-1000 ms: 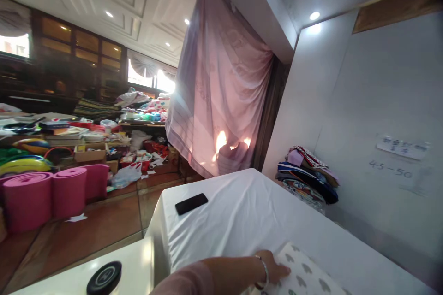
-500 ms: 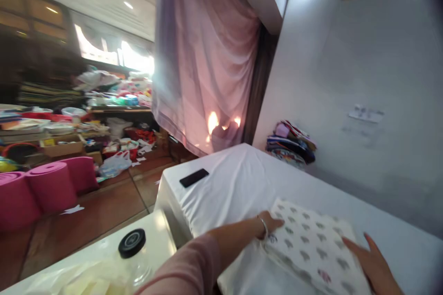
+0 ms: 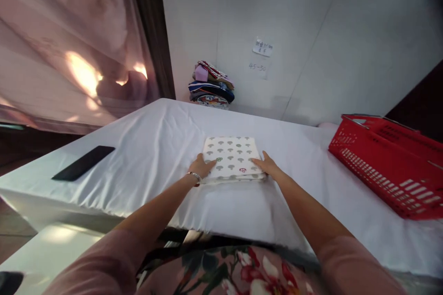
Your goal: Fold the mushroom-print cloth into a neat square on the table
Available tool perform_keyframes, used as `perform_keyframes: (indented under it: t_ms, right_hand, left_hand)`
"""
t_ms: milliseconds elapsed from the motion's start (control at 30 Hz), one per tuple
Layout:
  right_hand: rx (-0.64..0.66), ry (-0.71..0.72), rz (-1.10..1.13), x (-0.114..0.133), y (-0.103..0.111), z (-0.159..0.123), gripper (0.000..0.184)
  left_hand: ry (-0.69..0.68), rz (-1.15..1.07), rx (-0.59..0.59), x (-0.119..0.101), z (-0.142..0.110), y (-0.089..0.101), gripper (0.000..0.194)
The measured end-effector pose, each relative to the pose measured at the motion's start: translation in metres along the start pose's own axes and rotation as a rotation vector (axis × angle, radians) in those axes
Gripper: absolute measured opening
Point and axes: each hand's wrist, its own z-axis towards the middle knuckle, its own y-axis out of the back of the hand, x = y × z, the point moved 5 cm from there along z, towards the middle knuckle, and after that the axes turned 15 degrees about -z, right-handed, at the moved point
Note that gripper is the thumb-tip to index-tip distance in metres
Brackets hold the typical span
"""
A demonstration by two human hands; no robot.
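A folded white cloth [image 3: 230, 154] printed with grey mushroom shapes, plus a few green and red ones, lies flat on the white-covered table [image 3: 294, 147]. My left hand [image 3: 201, 167] holds its left edge, thumb on top; the other fingers are partly hidden along the side. A bracelet circles that wrist. On the opposite edge, my right hand [image 3: 266, 165] grips the near right corner, with its thumb over the cloth and the index finger beside it.
A black phone [image 3: 83, 162] lies at the table's left. To the right stands a red plastic basket [image 3: 387, 161]. Folded clothes [image 3: 212, 85] are stacked by the wall, where paper notes [image 3: 262, 47] hang. A pink curtain [image 3: 62, 18] covers the left.
My view has swung right and down, bringing the red basket into sight. The cloth now sits squarely in front of me, and my right hand has come onto its right edge.
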Motion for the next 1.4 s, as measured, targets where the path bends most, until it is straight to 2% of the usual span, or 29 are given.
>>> perform_keyframes:
  t_ms: [133, 233, 300, 367, 433, 467, 533, 633, 767, 833, 900, 967, 1033, 1133, 1200, 1300, 1400]
  right_hand:
    - [-0.033, 0.042, -0.044, 0.003, -0.004, -0.006, 0.084]
    - [-0.051, 0.04, -0.084, 0.005, -0.001, -0.013, 0.081]
    - [-0.091, 0.058, -0.192, 0.012, 0.004, -0.019, 0.08]
    - [-0.185, 0.162, -0.362, 0.027, 0.009, -0.027, 0.075]
    - [-0.282, 0.344, -0.509, 0.048, 0.007, -0.036, 0.068]
    - [-0.287, 0.428, -0.55, 0.056, 0.002, -0.04, 0.065]
    - [-0.209, 0.52, -0.595, 0.064, -0.012, -0.046, 0.061]
    - [-0.066, 0.499, -0.618, 0.058, -0.029, -0.047, 0.06]
    - [-0.009, 0.45, -0.638, 0.053, -0.032, -0.045, 0.064]
    - [-0.044, 0.461, -0.657, 0.064, -0.027, -0.041, 0.066]
    - [-0.129, 0.506, -0.661, 0.085, -0.02, -0.032, 0.068]
    - [-0.201, 0.54, -0.645, 0.104, -0.014, -0.018, 0.069]
    - [-0.21, 0.499, -0.629, 0.11, -0.011, 0.0, 0.07]
    - [-0.113, 0.324, -0.583, 0.088, -0.013, 0.029, 0.074]
    - [-0.061, 0.258, -0.534, 0.069, -0.017, 0.041, 0.077]
    - [-0.044, 0.256, -0.479, 0.053, -0.022, 0.05, 0.079]
    - [-0.037, 0.259, -0.457, 0.051, -0.025, 0.053, 0.079]
  left_hand:
    - [-0.05, 0.092, 0.021, -0.003, -0.009, -0.003, 0.069]
    - [-0.085, 0.171, 0.0, -0.007, -0.013, 0.0, 0.067]
    - [-0.112, 0.242, -0.031, -0.011, -0.015, 0.003, 0.067]
    - [-0.189, 0.31, -0.078, -0.019, -0.016, 0.006, 0.066]
    - [-0.331, 0.364, -0.104, -0.03, -0.017, 0.002, 0.064]
    - [-0.398, 0.394, -0.093, -0.034, -0.018, -0.002, 0.063]
    - [-0.445, 0.444, -0.022, -0.033, -0.016, -0.014, 0.062]
    - [-0.368, 0.439, 0.094, -0.019, -0.009, -0.028, 0.063]
    - [-0.326, 0.354, 0.153, -0.013, 0.001, -0.026, 0.063]
    - [-0.325, 0.337, 0.146, -0.023, 0.007, -0.022, 0.059]
    - [-0.388, 0.356, 0.113, -0.041, 0.015, -0.021, 0.057]
    - [-0.475, 0.408, 0.087, -0.059, 0.023, -0.025, 0.058]
    - [-0.49, 0.473, 0.074, -0.067, 0.033, -0.033, 0.06]
    - [-0.454, 0.511, 0.083, -0.06, 0.048, -0.043, 0.062]
    - [-0.47, 0.5, 0.101, -0.051, 0.053, -0.048, 0.063]
    - [-0.485, 0.489, 0.106, -0.043, 0.055, -0.05, 0.063]
    - [-0.487, 0.468, 0.103, -0.043, 0.054, -0.05, 0.063]
